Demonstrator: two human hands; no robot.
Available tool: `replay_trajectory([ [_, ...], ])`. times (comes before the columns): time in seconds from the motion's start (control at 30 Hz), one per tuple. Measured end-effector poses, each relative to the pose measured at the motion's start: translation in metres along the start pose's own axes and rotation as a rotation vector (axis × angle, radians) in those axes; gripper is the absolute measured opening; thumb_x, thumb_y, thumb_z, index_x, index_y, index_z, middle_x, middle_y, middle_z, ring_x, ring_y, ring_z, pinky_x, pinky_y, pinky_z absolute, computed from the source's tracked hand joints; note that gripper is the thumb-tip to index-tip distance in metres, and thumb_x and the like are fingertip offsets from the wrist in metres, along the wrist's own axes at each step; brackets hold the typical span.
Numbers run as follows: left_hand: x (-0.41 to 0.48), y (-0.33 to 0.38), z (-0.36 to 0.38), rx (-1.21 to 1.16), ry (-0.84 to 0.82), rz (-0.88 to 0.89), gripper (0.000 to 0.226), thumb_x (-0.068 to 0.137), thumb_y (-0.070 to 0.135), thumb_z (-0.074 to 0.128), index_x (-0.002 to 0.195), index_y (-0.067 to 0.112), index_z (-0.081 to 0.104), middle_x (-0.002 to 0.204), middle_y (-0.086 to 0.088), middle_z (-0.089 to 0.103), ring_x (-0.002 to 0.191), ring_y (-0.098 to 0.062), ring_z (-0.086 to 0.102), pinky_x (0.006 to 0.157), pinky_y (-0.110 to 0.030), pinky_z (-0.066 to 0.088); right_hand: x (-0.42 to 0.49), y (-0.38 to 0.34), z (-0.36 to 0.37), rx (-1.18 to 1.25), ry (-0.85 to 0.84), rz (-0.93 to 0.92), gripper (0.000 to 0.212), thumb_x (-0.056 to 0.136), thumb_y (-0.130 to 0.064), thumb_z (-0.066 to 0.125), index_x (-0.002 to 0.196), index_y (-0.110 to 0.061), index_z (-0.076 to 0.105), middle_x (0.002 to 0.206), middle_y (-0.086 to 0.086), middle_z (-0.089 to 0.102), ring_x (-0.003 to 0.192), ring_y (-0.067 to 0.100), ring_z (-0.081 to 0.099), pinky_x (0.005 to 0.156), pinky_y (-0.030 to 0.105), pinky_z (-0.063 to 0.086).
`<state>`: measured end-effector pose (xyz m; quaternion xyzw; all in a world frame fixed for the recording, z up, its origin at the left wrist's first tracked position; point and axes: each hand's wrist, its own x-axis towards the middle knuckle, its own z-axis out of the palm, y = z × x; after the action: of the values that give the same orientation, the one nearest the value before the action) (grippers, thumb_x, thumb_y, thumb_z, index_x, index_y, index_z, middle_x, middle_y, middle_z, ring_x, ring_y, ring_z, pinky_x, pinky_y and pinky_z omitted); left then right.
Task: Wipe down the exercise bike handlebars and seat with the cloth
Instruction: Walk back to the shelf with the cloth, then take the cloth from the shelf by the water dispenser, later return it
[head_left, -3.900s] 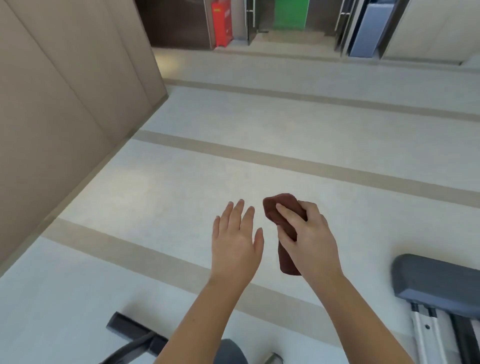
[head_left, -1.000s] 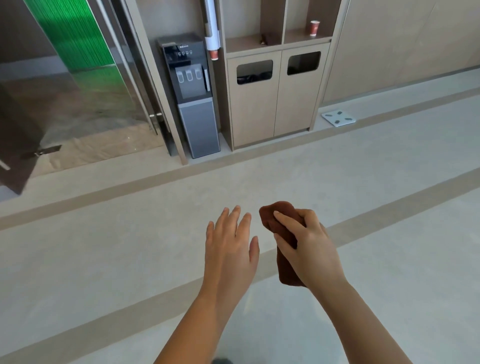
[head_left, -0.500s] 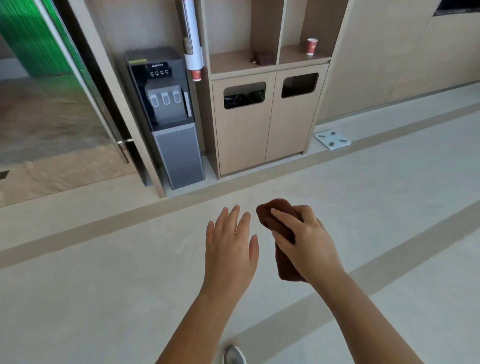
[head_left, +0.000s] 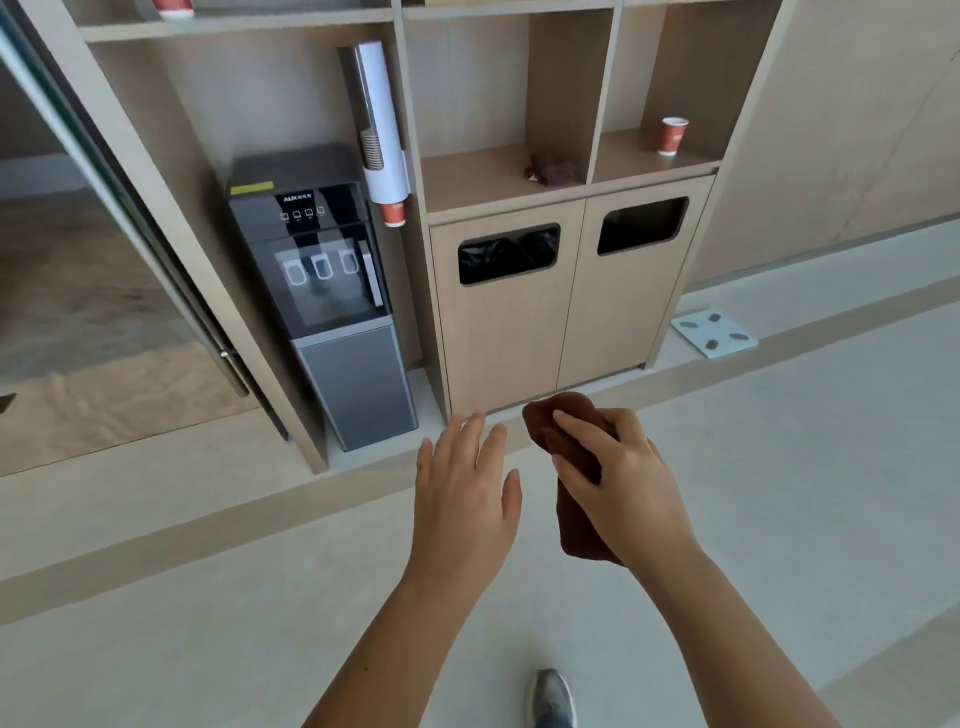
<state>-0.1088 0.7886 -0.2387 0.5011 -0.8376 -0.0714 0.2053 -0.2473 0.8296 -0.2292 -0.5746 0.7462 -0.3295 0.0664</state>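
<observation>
The bin cabinet (head_left: 561, 306) has come closer. Right hand (head_left: 623, 488) fingers clench the cloth (head_left: 576, 525) before it, left hand (head_left: 462, 499) splayed empty; keep that grip firm. No bike shows.

The floor (head_left: 779, 493) in front of the bin cabinet (head_left: 561, 306) is open, so my hands can move freely there. The water cooler (head_left: 332, 312) stands just left of the bin cabinet, and a flat scale (head_left: 713, 333) lies on the floor just right of it.
</observation>
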Motion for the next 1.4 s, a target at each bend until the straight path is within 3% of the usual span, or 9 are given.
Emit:
replay_trajectory([
  [0.13,0.092,-0.001,0.006,-0.004,0.057,-0.025,0.044,0.092,0.03,0.045,0.134,0.016,0.039,0.145,-0.006,0.034,0.136,-0.024,0.021,0.11,-0.042,0.008,0.099,0.013,0.004,-0.01,-0.049,-0.053,0.042,0.085,-0.029,0.061,0.126,-0.028,0.053,0.122,0.006,0.051,0.1,0.029,0.054,0.081,0.04,0.051],
  [0.3,0.178,-0.028,-0.004,0.025,0.209,-0.097,0.039,0.082,0.015,0.063,0.12,0.005,0.054,0.129,-0.017,0.053,0.123,-0.036,0.043,0.1,-0.054,0.028,0.204,0.002,0.02,0.027,-0.072,-0.166,0.042,0.085,-0.027,0.061,0.126,-0.026,0.052,0.123,0.007,0.049,0.101,0.028,0.055,0.08,0.042,0.053],
  [0.53,0.254,-0.092,-0.001,0.033,0.236,-0.176,0.04,0.081,0.016,0.066,0.119,0.005,0.056,0.128,-0.017,0.054,0.122,-0.036,0.044,0.099,-0.055,0.031,0.291,-0.027,0.081,0.047,-0.184,-0.219,0.044,0.087,-0.031,0.057,0.13,-0.03,0.047,0.128,0.003,0.045,0.109,0.024,0.05,0.09,0.037,0.049],
  [0.7,0.31,-0.177,-0.012,0.016,0.238,-0.16,0.043,0.089,0.026,0.051,0.129,0.012,0.046,0.141,-0.009,0.041,0.133,-0.026,0.028,0.109,-0.044,0.018,0.362,-0.068,0.13,0.067,-0.13,-0.21,0.044,0.087,-0.031,0.057,0.13,-0.029,0.047,0.13,0.003,0.044,0.108,0.025,0.05,0.091,0.036,0.047],
  [0.97,0.43,-0.3,-0.088,0.078,0.343,-0.053,0.042,0.084,0.021,0.06,0.124,0.009,0.052,0.133,-0.013,0.05,0.127,-0.031,0.038,0.104,-0.047,0.022,0.487,-0.191,0.193,0.112,-0.029,-0.278,0.043,0.087,-0.034,0.056,0.129,-0.033,0.047,0.125,0.004,0.045,0.107,0.024,0.052,0.092,0.038,0.048],
  [1.07,0.47,-0.329,-0.114,0.094,0.365,0.0,0.041,0.083,0.017,0.062,0.121,0.005,0.054,0.131,-0.017,0.051,0.125,-0.035,0.04,0.102,-0.054,0.029,0.529,-0.226,0.205,0.121,0.023,-0.312,0.043,0.087,-0.034,0.056,0.129,-0.032,0.047,0.127,0.003,0.045,0.108,0.025,0.051,0.093,0.041,0.048],
  [1.2,0.512,-0.355,-0.136,0.074,0.4,0.046,0.041,0.087,0.018,0.057,0.126,0.008,0.05,0.136,-0.015,0.046,0.13,-0.032,0.034,0.107,-0.048,0.02,0.572,-0.255,0.22,0.091,0.049,-0.371,0.044,0.087,-0.034,0.056,0.129,-0.031,0.047,0.126,0.002,0.046,0.107,0.022,0.051,0.089,0.033,0.046],
  [1.4,0.579,-0.386,-0.159,0.146,0.53,0.083,0.039,0.082,0.014,0.063,0.119,0.004,0.056,0.128,-0.021,0.052,0.123,-0.038,0.042,0.101,-0.05,0.02,0.644,-0.285,0.227,0.123,0.129,-0.441,0.045,0.086,-0.034,0.057,0.13,-0.032,0.047,0.125,0.001,0.047,0.105,0.02,0.052,0.085,0.027,0.043],
])
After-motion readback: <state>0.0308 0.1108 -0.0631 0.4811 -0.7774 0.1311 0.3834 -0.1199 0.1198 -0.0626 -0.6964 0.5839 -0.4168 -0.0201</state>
